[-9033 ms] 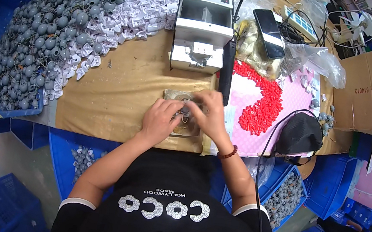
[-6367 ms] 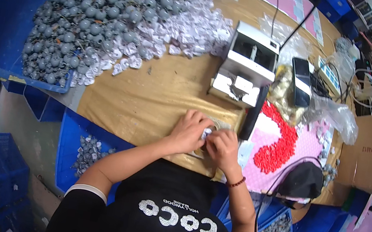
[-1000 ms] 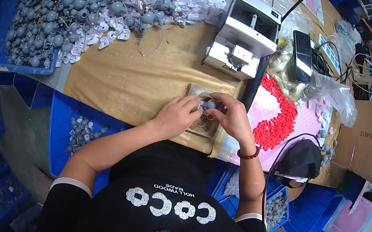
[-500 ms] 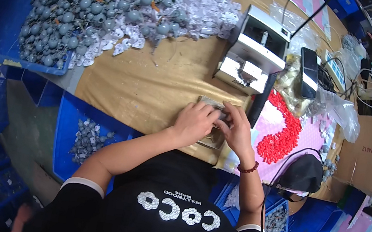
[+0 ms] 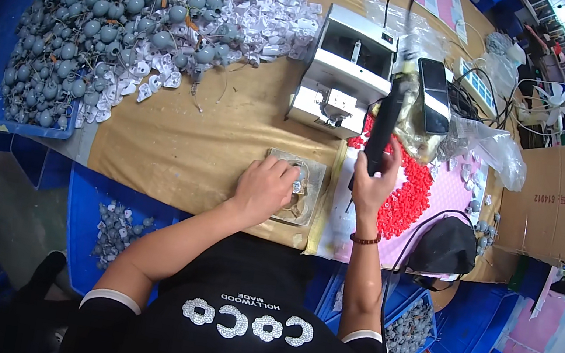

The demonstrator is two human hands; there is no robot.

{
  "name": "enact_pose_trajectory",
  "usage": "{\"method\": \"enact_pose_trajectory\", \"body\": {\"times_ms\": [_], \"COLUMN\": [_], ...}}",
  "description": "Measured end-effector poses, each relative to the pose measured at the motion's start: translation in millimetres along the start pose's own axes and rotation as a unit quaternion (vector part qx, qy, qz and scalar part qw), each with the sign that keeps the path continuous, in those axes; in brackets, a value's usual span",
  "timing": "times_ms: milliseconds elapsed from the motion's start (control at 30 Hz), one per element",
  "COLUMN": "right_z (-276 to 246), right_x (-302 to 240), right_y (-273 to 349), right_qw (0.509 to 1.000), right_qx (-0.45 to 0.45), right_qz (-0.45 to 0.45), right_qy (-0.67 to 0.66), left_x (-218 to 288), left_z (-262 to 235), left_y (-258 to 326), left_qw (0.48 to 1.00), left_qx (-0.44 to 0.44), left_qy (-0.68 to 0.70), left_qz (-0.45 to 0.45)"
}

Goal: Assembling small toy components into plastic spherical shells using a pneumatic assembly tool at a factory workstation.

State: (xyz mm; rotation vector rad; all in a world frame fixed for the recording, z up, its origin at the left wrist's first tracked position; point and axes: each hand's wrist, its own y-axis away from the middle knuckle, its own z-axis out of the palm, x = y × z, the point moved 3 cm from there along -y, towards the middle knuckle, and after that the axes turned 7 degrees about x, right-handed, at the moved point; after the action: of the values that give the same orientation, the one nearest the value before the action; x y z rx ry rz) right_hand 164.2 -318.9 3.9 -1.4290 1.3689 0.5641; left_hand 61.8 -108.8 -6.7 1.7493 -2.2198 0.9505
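My right hand (image 5: 376,181) is closed round a black electric screwdriver (image 5: 382,130), held upright over the right part of the bench with its thin bit pointing down. A cord runs up from the tool's top. My left hand (image 5: 265,190) rests on a small flat fixture block (image 5: 307,209) near the front edge, its fingers curled and pressed together at the middle of the block. Beside the fingertips a small greyish part (image 5: 297,187) shows in the block; most of it is hidden under the hand.
A white bench machine (image 5: 305,109) stands behind the block. Red small parts (image 5: 410,198) lie on pink sheeting at right, near a phone (image 5: 432,97) and black cloth (image 5: 444,246). Grey ball-shaped parts (image 5: 97,33) and white pieces (image 5: 266,28) heap up at left. Blue bins (image 5: 82,233) sit below.
My right hand has left the block, moved up and right, and taken hold of the electric screwdriver. My left hand stays at the block. The whole view has shifted slightly.
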Motion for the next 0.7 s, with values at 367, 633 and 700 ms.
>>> {"method": "enact_pose_trajectory", "body": {"times_ms": [367,633,700], "right_z": [38,67,74], "right_x": [-124,-133,-123], "right_y": [-71,-92,-92], "right_qw": [0.921,0.927,0.934], "right_qx": [-0.029,-0.062,-0.083], "right_qz": [-0.04,-0.035,-0.018], "right_qy": [-0.386,-0.368,-0.346], "left_x": [-1,-4,-4], "left_z": [-1,1,0], "left_y": [-2,-1,-2], "left_qw": [1.0,0.999,0.999], "left_qx": [-0.004,0.001,0.009], "left_qy": [0.018,0.024,0.024], "left_qz": [-0.025,-0.024,-0.02]}}
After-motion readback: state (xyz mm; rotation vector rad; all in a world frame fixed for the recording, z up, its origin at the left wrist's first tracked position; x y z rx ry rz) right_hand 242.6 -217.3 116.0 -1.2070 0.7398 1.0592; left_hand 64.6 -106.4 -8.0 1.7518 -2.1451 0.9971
